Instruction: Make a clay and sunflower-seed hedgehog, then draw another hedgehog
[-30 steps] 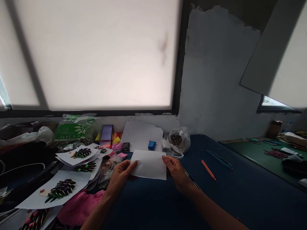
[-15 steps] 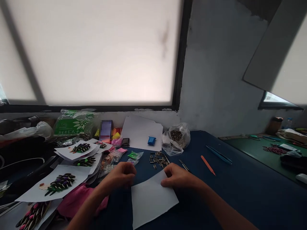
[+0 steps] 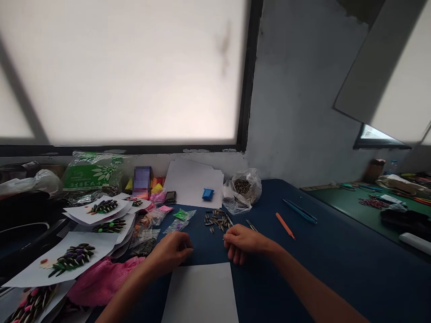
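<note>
Head view: left hand (image 3: 173, 249) loosely parted near the paper (image 3: 201, 294), right hand (image 3: 244, 241) bunched near seeds (image 3: 217, 220), its hold unclear.

Includes a pale blind (image 3: 134, 72) beside a dark window frame (image 3: 251, 76), a grey wall (image 3: 289, 103), a second blind (image 3: 380, 63) slanting at upper right, a green tabletop (image 3: 330, 202), a brown container (image 3: 374, 171) beside a clear bottle (image 3: 391, 168), and crumpled pink fabric (image 3: 101, 280) at lower left.
</note>
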Available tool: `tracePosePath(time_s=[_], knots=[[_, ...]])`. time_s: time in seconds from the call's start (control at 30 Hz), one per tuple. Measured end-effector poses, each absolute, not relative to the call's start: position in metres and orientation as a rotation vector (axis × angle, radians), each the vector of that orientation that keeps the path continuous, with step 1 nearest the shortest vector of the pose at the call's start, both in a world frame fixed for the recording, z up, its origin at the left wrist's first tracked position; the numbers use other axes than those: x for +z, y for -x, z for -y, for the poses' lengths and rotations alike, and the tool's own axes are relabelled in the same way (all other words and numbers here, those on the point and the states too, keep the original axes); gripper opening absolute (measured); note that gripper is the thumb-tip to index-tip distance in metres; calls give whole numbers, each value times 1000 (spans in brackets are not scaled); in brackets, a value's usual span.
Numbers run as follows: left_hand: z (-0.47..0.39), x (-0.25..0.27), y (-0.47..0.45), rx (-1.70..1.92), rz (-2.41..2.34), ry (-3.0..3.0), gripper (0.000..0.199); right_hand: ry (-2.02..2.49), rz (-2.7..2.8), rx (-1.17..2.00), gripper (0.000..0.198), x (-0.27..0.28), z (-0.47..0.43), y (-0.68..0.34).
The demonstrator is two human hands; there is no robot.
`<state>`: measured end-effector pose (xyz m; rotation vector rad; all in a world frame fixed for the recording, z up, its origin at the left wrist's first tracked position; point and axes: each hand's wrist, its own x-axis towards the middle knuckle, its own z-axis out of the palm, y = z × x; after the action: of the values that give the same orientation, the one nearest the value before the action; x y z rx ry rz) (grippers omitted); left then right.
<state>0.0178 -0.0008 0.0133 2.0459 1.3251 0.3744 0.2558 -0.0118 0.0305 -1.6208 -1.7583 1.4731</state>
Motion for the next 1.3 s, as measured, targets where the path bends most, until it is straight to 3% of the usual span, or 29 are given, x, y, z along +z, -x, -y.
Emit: tracePosePath(time_s=[0.13, 0.43, 0.53, 0.73, 1.07, 1.3], knots=[[6, 22, -14, 299, -1329, -2075, 20, 1519, 1627, 1187, 14, 24, 7, -251], [11, 31, -8, 75, -1271, -1949, 9, 1508, 1958, 1286, 12, 32, 23, -249], [11, 30, -8, 78, -1278, -1907, 8, 1541, 2117, 1170, 12, 40, 33, -245], [8, 25, -8, 190, -1310, -2048, 26, 1646, 2456, 861, 6, 48, 44, -235], [9, 24, -17, 202, -1292, -2027, 12, 2072, 2134, 238, 11, 59, 21, -272], [9, 22, -17, 226, -1294, -1991, 12, 2126, 2131, 215, 18, 46, 14, -277]])
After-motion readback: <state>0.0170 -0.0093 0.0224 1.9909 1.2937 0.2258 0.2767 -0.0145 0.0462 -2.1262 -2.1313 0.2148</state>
